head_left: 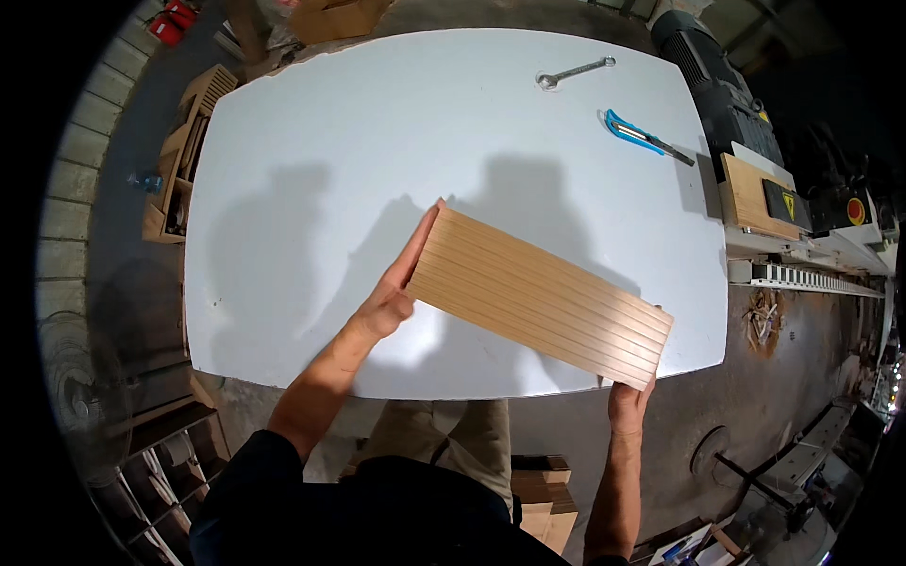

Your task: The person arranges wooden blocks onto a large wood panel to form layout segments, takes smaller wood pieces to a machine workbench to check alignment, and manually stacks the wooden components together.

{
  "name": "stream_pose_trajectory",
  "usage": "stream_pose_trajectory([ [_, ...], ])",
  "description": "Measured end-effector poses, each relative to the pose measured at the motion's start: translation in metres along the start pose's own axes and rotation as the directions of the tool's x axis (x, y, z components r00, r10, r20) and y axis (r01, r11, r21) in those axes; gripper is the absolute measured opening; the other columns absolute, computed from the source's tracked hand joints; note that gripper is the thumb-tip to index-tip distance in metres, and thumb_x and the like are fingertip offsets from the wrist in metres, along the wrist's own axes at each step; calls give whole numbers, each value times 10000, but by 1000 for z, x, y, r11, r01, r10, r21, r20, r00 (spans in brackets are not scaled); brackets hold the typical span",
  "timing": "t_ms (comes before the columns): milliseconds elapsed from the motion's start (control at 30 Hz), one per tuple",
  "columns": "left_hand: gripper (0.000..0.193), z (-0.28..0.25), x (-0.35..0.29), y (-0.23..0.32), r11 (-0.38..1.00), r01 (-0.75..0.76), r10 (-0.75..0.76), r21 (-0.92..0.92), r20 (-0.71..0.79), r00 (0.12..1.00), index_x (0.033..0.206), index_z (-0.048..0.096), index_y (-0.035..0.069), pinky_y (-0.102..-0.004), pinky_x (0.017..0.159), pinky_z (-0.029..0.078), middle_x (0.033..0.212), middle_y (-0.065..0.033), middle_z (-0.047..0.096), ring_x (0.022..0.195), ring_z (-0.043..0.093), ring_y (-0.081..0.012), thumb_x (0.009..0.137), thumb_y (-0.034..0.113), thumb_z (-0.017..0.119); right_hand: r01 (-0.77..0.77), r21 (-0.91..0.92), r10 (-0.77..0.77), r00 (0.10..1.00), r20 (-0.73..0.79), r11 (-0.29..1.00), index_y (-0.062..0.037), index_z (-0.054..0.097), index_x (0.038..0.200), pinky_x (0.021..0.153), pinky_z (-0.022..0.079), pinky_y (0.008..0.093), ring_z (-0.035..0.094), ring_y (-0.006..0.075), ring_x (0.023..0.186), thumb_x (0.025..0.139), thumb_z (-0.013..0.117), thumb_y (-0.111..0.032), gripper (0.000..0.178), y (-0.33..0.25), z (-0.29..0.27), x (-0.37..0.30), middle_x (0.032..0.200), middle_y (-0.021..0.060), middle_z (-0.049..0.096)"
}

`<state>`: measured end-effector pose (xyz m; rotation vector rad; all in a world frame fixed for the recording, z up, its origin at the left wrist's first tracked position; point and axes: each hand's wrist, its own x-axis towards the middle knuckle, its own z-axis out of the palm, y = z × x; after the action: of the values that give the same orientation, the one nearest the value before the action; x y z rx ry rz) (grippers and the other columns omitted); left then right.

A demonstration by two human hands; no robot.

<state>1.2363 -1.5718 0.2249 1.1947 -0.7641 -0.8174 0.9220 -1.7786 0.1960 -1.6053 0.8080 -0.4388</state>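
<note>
Between my two hands I hold a light-brown wooden board (543,295) with straight grooves along its length, or a stack of narrow strips; I cannot tell which. It is tilted, its left end farther away and its right end nearer me. My left hand (394,288) presses along the left end, fingers stretched up its side and thumb at the near corner. At the right end, my right hand (627,404) grips the near corner, with most of its fingers hidden beneath. Below the wood lies the white tabletop (377,113), marked by shadows of my arms and the piece.
A metal wrench (576,73) and a blue utility knife (646,137) lie at the table's far right. Beyond the right edge stands a machine with a dark motor (708,75) and a red button (856,210). Wooden boxes (175,179) line the left side.
</note>
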Motion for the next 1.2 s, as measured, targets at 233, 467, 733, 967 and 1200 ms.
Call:
stream_pose_trajectory([
  [233, 1301, 5, -1, -4, 999, -39, 38, 13, 12, 999, 1470, -14, -7, -426, 1153, 53, 1558, -144, -25, 1440, -25, -262, 636, 841, 511, 97, 402, -43, 989, -142, 910, -41, 97, 1485, 1074, 288, 399, 322, 220, 1314, 505, 624, -826, 1362, 1, 27, -2, 1472, 104, 269],
  [467, 1240, -15, -2, 1, 995, -34, 26, 97, 88, 996, 1479, 44, 5, -398, 1146, 102, 1558, -152, 43, 1438, 77, -249, 630, 521, 787, 222, 28, -222, 975, -2, 975, 25, 221, 1419, 1045, 334, 388, 401, 253, 1257, 693, 761, -495, 1043, -20, 20, 8, 1422, 153, 329],
  [733, 1092, -26, 20, 3, 949, 85, -119, 303, 94, 988, 1459, 187, -5, -355, 1057, 336, 1448, -127, 337, 1301, 380, -222, 598, 70, 855, 210, -199, -185, 973, 137, 957, -28, 179, 1462, 1134, 217, 393, 244, 332, 1384, 658, 791, -174, 1021, -25, -14, 28, 1482, 214, 241],
  [967, 1098, -17, 17, 15, 956, 92, -124, 277, 102, 987, 1449, 218, -7, -350, 990, 407, 1322, -114, 460, 1194, 482, -222, 546, 170, 817, 277, -227, -257, 959, 117, 934, -51, 150, 1466, 1144, 190, 418, 210, 367, 1391, 619, 856, -257, 1121, -25, -10, 23, 1489, 224, 224],
  [1200, 1119, -25, 14, 10, 959, 206, -230, 193, 112, 967, 1461, 209, 22, -318, 943, 444, 1286, -87, 482, 1113, 535, -199, 496, 91, 771, 255, -234, -252, 967, 42, 938, -58, 158, 1467, 1142, 192, 417, 202, 351, 1398, 613, 847, -206, 1108, -29, 2, -6, 1495, 207, 227],
])
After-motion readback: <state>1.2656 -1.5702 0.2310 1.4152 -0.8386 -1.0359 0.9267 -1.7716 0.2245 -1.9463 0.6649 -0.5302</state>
